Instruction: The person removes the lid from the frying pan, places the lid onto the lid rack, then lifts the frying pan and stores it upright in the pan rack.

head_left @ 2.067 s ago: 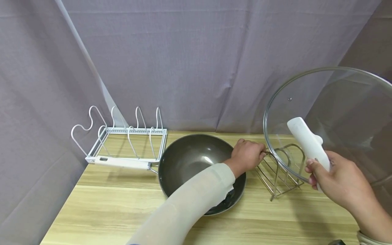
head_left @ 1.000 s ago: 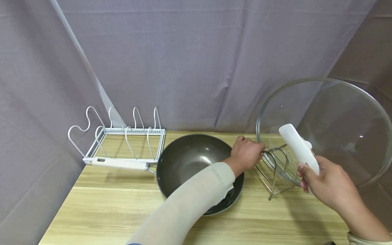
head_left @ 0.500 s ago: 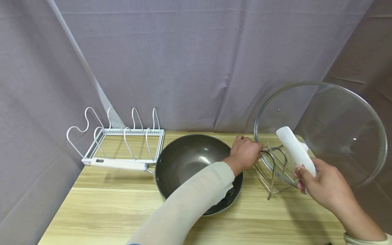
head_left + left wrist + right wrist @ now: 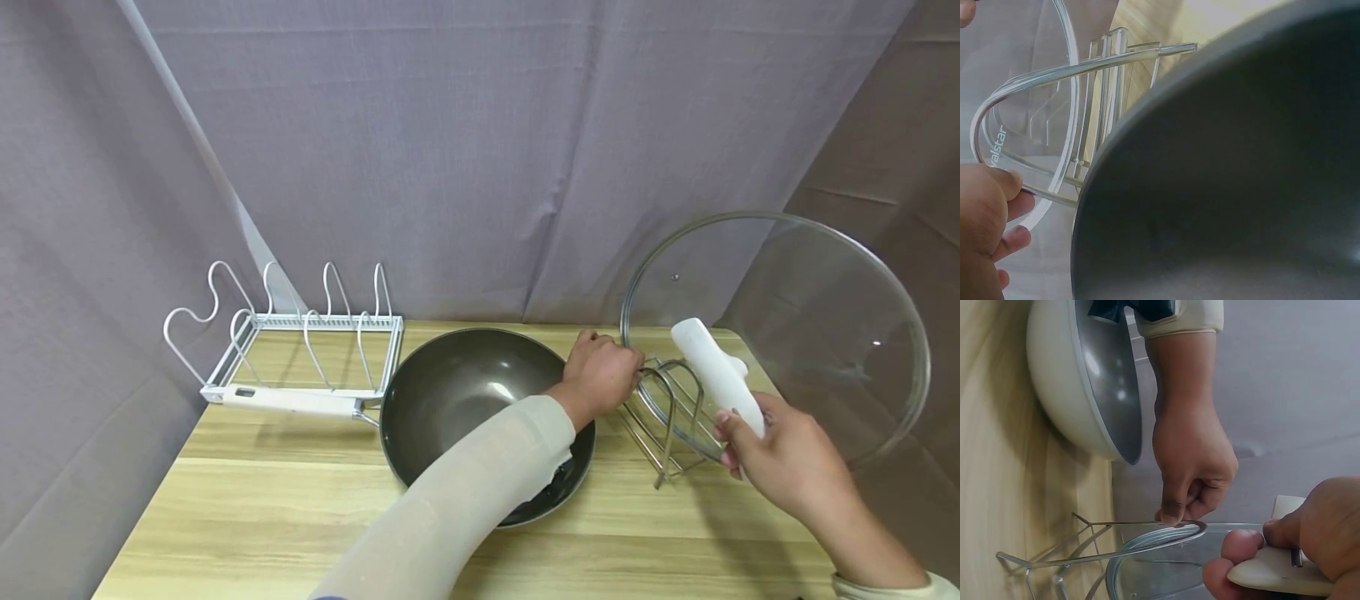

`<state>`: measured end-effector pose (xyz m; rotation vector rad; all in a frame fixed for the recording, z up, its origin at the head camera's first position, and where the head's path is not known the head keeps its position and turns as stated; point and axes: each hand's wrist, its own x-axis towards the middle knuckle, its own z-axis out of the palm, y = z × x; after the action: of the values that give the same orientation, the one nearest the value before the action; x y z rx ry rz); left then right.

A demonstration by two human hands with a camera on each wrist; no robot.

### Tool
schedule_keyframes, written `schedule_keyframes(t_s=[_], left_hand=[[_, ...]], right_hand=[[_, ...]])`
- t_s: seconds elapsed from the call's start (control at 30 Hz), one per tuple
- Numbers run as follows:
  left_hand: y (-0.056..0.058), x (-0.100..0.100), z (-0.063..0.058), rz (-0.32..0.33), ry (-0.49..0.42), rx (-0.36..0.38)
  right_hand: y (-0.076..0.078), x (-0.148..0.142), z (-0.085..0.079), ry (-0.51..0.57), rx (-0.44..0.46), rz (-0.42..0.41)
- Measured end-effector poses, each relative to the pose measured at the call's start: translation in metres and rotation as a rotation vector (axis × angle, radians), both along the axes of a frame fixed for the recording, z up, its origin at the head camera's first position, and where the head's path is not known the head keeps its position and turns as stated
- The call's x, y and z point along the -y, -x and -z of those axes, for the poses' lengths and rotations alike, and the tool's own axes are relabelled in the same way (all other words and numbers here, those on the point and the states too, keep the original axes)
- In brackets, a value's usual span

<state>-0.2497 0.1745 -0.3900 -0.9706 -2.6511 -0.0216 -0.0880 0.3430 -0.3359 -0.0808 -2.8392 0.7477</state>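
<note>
My left hand [image 4: 603, 375] pinches the top of a wire loop on a small metal lid rack [image 4: 667, 446], right of the wok [image 4: 457, 400]. The left wrist view shows the thumb and fingers round that loop [image 4: 997, 100]. My right hand [image 4: 795, 454] grips the white handle [image 4: 716, 367] of a large glass lid [image 4: 817, 333] with a metal rim. The lid stands tilted on edge, its lower left rim overlapping the rack's loops in the head view. In the right wrist view the rim [image 4: 1113, 575] sits just behind the first loop.
A white wire rack [image 4: 397, 350] stands at the back left of the wooden table [image 4: 262, 517]. The wok's long white handle [image 4: 292, 400] points left along its front edge. Grey curtain [image 4: 420, 167] hangs behind, close to the table's back edge.
My right hand has brought the lid down and to the left, its rim now lower among the rack's loops. My left hand keeps hold of the rack; the wok stays put.
</note>
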Motion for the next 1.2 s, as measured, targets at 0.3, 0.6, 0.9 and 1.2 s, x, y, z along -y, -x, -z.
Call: schedule_keyframes(t_s=[0.3,0.6,0.9,1.2], left_hand=[[0.001,-0.002,0.000,0.001,0.013,-0.008],[0.001,-0.001,0.001,0.002,-0.002,0.001],[0.003,-0.001,0.002,-0.006,-0.005,0.013],[0.004,-0.001,0.002,-0.001,-0.014,0.004]], right_hand=[[0.001,0.003,0.007,0.014,-0.025,-0.015],[0.002,0.003,0.010,-0.007,-0.017,-0.007],[0.003,0.005,0.013,-0.013,-0.038,-0.013],[0.003,0.006,0.017,-0.014,-0.042,0.001]])
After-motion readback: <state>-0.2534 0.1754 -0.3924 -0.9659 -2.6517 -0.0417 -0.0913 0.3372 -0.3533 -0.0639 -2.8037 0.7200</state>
